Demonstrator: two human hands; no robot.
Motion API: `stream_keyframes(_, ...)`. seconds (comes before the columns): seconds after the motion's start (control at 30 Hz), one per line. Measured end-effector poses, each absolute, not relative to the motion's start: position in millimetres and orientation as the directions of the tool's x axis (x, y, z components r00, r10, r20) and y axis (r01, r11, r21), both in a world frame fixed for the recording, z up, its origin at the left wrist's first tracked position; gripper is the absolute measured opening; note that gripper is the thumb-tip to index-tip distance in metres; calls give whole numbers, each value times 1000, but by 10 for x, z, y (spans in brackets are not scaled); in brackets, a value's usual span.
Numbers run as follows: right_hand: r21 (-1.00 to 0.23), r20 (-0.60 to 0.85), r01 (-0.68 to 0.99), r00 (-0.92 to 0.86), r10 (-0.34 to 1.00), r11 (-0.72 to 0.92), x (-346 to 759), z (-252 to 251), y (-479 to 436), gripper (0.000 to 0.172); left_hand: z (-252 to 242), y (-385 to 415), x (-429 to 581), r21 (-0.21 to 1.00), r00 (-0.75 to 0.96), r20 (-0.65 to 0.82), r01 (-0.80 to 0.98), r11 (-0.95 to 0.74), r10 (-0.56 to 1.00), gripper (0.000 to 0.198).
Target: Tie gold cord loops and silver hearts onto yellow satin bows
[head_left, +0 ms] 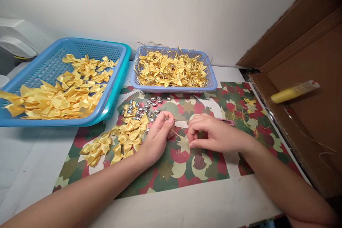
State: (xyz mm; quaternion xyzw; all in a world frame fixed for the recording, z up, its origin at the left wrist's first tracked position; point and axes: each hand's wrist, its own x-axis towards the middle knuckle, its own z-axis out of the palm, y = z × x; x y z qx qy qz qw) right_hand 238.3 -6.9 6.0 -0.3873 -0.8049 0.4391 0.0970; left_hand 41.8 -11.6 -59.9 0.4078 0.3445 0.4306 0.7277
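Patterned paper (pixel 184 178) lay across a white table (pixel 160 208).
The left hand (pixel 159 133) pinched a yellow thread (pixel 174 133); the right hand (pixel 210 131) curled inward, its grip impossible to tell.

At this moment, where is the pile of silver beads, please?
In the head view, the silver beads lie left of centre on the patterned sheet, just beyond the left hand and next to loose yellow bows.

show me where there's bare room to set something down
A free patch lies on the white surface between left forearm and right forearm, before the patterned sheet. It is crowded left of the left hand with yellow bows and silver pieces; thread scraps litter the sheet's right side.
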Motion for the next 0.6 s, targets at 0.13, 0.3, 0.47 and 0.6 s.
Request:
stream_keyframes(0.13,-766,-188,541,-704,685,346,2400,29,-50,15,-592,-119,421,894,394,-144,-341,290,908,18)
stream_keyframes(0.3,-766,-56,562,-543,838,312,2273,-40,-84,27,-584,-125,411,907,406,-152,-305,291,901,19)
stream_keyframes(0.47,-793,73,549,-345,936,264,2011,-261,-198,22,-587,-122,409,904,418,-151,-308,296,896,17)
stream_keyframes(0.6,-827,134,499,-275,952,260,1955,-359,-216,9,-587,-114,413,903,393,-146,-323,285,908,19)
